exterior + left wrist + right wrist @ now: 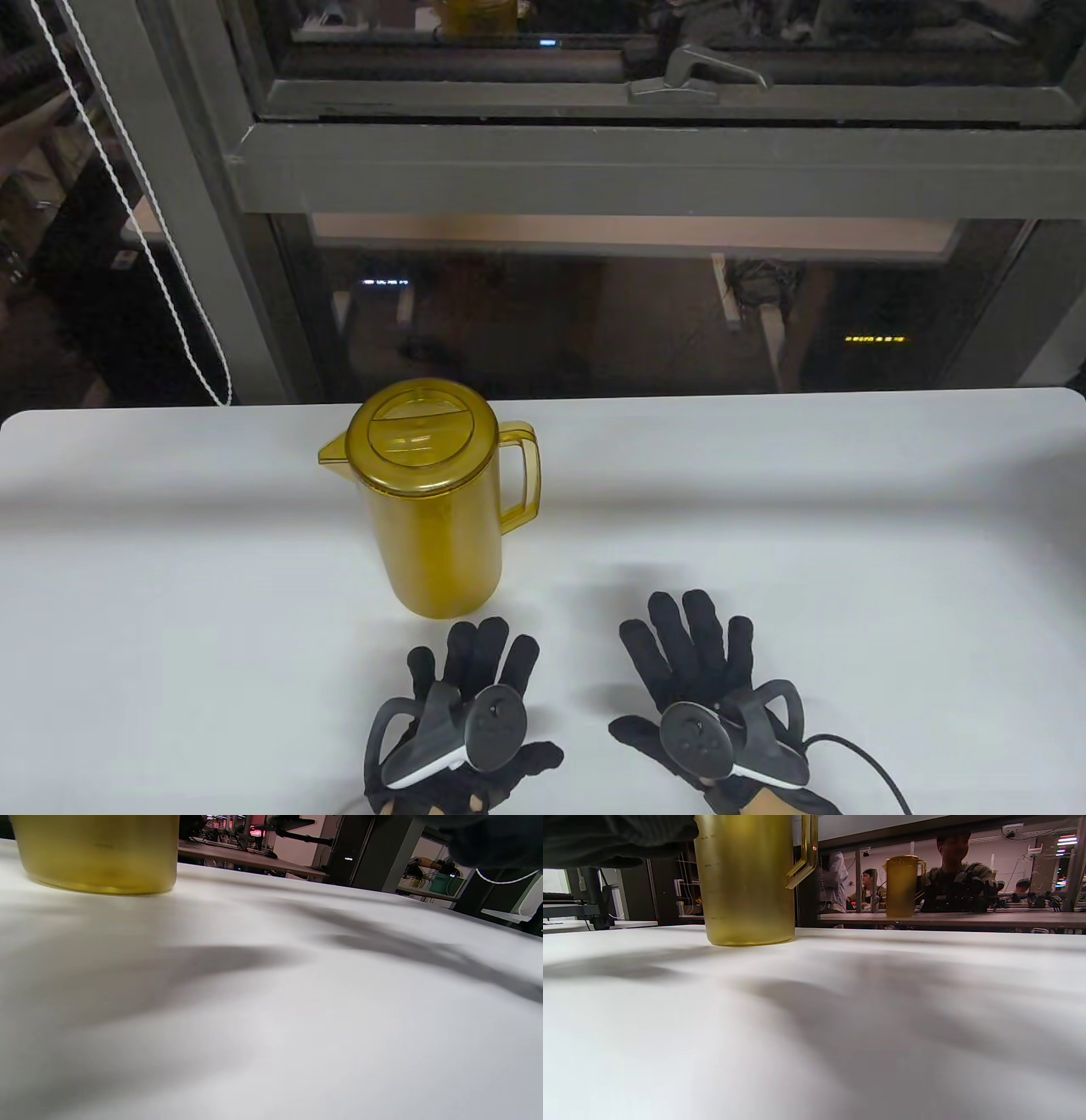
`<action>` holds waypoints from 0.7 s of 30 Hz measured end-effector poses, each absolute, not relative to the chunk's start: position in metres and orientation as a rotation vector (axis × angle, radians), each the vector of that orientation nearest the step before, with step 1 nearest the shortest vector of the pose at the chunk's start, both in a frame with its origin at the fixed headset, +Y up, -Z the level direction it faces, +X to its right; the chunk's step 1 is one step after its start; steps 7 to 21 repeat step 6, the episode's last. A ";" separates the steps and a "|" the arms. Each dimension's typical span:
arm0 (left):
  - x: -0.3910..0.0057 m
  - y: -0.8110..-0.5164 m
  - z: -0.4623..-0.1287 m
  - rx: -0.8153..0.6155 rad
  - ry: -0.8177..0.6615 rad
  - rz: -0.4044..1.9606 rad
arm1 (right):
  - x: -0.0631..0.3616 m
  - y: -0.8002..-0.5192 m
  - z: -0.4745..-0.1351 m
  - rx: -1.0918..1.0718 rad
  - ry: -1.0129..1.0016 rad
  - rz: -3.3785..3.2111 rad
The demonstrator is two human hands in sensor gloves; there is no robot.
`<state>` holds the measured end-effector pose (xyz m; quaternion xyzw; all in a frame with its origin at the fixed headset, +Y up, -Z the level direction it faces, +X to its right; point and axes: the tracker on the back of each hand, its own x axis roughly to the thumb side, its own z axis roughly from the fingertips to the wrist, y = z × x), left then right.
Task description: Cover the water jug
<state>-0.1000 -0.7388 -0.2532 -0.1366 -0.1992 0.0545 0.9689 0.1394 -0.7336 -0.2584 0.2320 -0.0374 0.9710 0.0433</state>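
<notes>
A tall amber plastic water jug (pixel 437 535) stands upright on the white table (pixel 814 526), left of centre, spout to the left and handle (pixel 519 480) to the right. A round amber lid (pixel 422 434) sits on its top. My left hand (pixel 475 658) lies flat on the table just in front of the jug, fingers straight, holding nothing. To its right my right hand (pixel 691 632) lies flat too, fingers spread, with nothing in it. The jug's base (pixel 99 861) fills the top left of the left wrist view, and its body (pixel 746 887) stands upper left in the right wrist view.
A dark window frame (pixel 594 161) runs behind the table's far edge, with a white beaded cord (pixel 161 263) hanging at the left. A black cable (pixel 865 764) trails from my right wrist. In the right wrist view a second amber jug (pixel 901 887) stands on a far table among people.
</notes>
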 end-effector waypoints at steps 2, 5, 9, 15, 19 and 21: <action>-0.098 -0.739 -0.252 -0.275 -0.406 0.110 | 0.140 -0.735 -0.258 0.697 -0.101 2.974; -0.096 -0.738 -0.250 -0.273 -0.408 0.093 | 0.141 -0.736 -0.258 0.695 -0.090 2.984; -0.096 -0.738 -0.250 -0.273 -0.408 0.089 | 0.141 -0.736 -0.258 0.696 -0.087 2.985; -0.096 -0.738 -0.250 -0.273 -0.408 0.089 | 0.141 -0.736 -0.258 0.696 -0.087 2.985; -0.096 -0.738 -0.250 -0.273 -0.408 0.089 | 0.141 -0.736 -0.258 0.696 -0.087 2.985; -0.096 -0.738 -0.250 -0.273 -0.408 0.089 | 0.141 -0.736 -0.258 0.696 -0.087 2.985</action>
